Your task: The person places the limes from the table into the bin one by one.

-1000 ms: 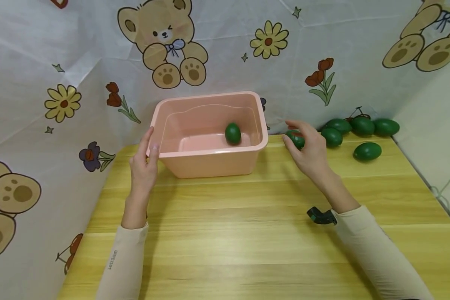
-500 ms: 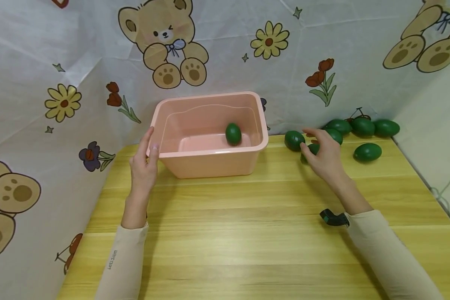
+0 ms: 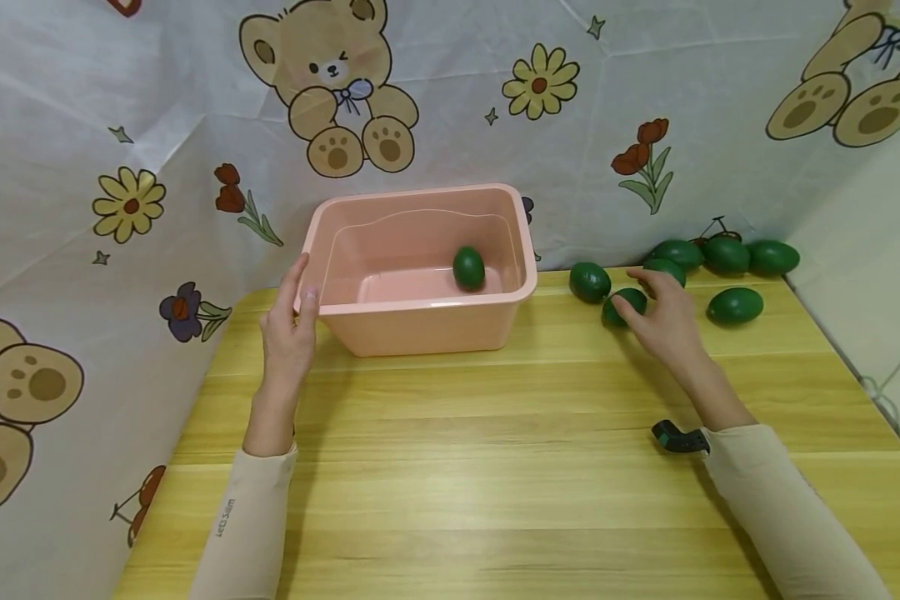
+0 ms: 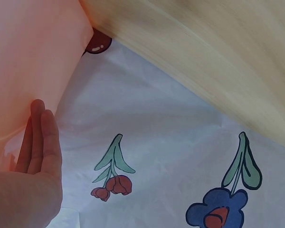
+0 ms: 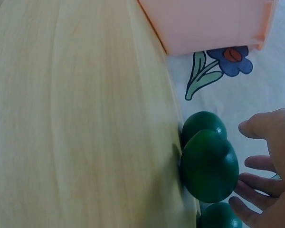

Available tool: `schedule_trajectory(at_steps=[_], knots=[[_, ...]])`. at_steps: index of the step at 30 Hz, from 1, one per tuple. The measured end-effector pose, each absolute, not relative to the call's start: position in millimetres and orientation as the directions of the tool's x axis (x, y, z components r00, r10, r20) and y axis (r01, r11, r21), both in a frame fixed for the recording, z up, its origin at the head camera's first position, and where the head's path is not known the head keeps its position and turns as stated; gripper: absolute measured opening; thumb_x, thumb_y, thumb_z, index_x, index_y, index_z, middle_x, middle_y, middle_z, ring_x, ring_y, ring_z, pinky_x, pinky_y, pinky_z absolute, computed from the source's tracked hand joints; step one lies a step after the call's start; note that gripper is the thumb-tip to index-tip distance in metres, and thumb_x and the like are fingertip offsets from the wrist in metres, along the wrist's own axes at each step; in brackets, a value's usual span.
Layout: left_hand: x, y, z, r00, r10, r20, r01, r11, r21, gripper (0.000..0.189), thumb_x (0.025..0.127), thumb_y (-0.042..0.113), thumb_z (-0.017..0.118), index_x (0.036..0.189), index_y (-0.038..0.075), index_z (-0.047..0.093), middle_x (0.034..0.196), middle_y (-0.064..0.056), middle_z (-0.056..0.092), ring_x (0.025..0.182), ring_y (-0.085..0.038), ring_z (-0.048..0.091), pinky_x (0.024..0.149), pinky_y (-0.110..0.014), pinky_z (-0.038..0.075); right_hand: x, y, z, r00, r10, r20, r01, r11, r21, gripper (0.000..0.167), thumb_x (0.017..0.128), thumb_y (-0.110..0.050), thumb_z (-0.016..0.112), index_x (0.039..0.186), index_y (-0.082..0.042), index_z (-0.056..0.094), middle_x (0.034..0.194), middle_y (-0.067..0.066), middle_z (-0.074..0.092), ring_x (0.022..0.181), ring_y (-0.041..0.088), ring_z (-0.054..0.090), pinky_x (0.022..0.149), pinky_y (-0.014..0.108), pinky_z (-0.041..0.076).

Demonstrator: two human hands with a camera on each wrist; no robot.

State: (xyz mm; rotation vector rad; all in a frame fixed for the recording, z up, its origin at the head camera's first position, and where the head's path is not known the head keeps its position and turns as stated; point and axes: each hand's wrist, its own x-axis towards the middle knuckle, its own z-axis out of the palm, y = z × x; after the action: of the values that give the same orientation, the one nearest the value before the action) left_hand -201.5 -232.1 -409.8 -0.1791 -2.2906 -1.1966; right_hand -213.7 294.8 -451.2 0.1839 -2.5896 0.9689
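My left hand (image 3: 287,333) is at the left end of a pink plastic bin (image 3: 420,329), thumb by the front rim. In the left wrist view, its straight fingers (image 4: 37,137) lie against the bin's wall. A dark green, egg-shaped fruit (image 3: 468,268) sits inside the bin. My right hand (image 3: 663,321) hovers with parted fingers beside another green fruit (image 3: 622,308), its thumb overlapping that fruit in the head view. The right wrist view shows the fruit (image 5: 209,166) in front of the spread fingers, ungripped. A second green fruit (image 3: 589,282) lies just left of it.
Several more green fruits (image 3: 726,252) cluster at the table's back right, one (image 3: 735,306) slightly nearer. A patterned cloth (image 3: 450,100) hangs behind the wooden table (image 3: 450,467). A pale wall (image 3: 877,308) borders the right side.
My right hand has left the leftmost loose fruit and moved right and slightly nearer, uncovering it and the fruit beside it. The left hand and the bin have stayed put.
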Motion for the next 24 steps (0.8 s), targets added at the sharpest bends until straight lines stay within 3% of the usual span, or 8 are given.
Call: schedule_trajectory(at_steps=[3,6,10,12,17,19,24], knots=[[-201,-232,-410,-0.845,-0.13,0.519,0.349,0.601,0.719,0.05,0.108,0.036,0.051,0.157,0.029,0.052,0.144,-0.022,0.063,0.11,-0.034,0.069,0.091,-0.055,0.054,-213,298,-453,-0.942,0.009,0.335,-0.205,0.776,-0.597,0.057,0.096,-0.021,0.076,0.142,0.007,0.058,0.139,0.035,0.058,0.128,0.053,0.052,0.108,0.067,0.038],[-201,-232,-411,-0.844,-0.132,0.519,0.343,0.61,0.714,0.05,0.108,0.036,0.051,0.157,0.031,0.051,0.139,-0.023,0.066,0.097,-0.032,0.067,0.084,-0.039,0.052,-214,299,-455,-0.961,0.002,0.276,-0.162,0.807,-0.568,0.068,0.093,-0.028,0.079,0.145,0.009,0.054,0.143,0.036,0.055,0.133,0.055,0.049,0.111,0.068,0.035],[-201,-232,-411,-0.845,-0.136,0.518,0.338,0.614,0.713,0.05,0.108,0.037,0.051,0.157,0.032,0.051,0.139,-0.021,0.067,0.094,-0.03,0.065,0.08,-0.023,0.045,-215,299,-458,-0.974,-0.006,0.225,-0.131,0.829,-0.543,0.075,0.091,-0.032,0.081,0.146,0.01,0.051,0.146,0.037,0.052,0.136,0.056,0.046,0.112,0.068,0.034],[-201,-232,-410,-0.846,-0.136,0.515,0.336,0.613,0.715,0.05,0.108,0.037,0.051,0.158,0.032,0.051,0.141,-0.02,0.066,0.094,-0.03,0.066,0.08,-0.024,0.046,-215,298,-459,-0.976,-0.009,0.217,-0.127,0.832,-0.54,0.076,0.091,-0.031,0.082,0.146,0.01,0.051,0.146,0.037,0.052,0.135,0.056,0.046,0.112,0.069,0.034],[-201,-232,-409,-0.848,-0.133,0.513,0.339,0.607,0.719,0.051,0.107,0.039,0.05,0.158,0.031,0.051,0.142,-0.021,0.065,0.096,-0.033,0.067,0.083,-0.047,0.052,-216,297,-460,-0.978,-0.013,0.207,-0.127,0.828,-0.546,0.077,0.089,-0.029,0.084,0.146,0.01,0.051,0.145,0.038,0.052,0.134,0.056,0.046,0.111,0.069,0.034],[-201,-232,-409,-0.848,-0.131,0.514,0.341,0.607,0.718,0.051,0.107,0.04,0.05,0.158,0.031,0.051,0.142,-0.023,0.065,0.096,-0.034,0.067,0.082,-0.051,0.053,-216,297,-460,-0.979,-0.009,0.203,-0.121,0.827,-0.55,0.076,0.089,-0.029,0.083,0.146,0.01,0.05,0.145,0.038,0.052,0.134,0.056,0.046,0.111,0.069,0.034],[-201,-232,-409,-0.848,-0.129,0.514,0.334,0.624,0.707,0.052,0.108,0.042,0.049,0.158,0.03,0.051,0.138,-0.024,0.067,0.085,-0.034,0.064,0.071,-0.032,0.047,-213,298,-463,-0.976,0.016,0.217,-0.11,0.825,-0.555,0.076,0.09,-0.031,0.081,0.147,0.01,0.049,0.142,0.04,0.053,0.13,0.057,0.049,0.109,0.069,0.036]])
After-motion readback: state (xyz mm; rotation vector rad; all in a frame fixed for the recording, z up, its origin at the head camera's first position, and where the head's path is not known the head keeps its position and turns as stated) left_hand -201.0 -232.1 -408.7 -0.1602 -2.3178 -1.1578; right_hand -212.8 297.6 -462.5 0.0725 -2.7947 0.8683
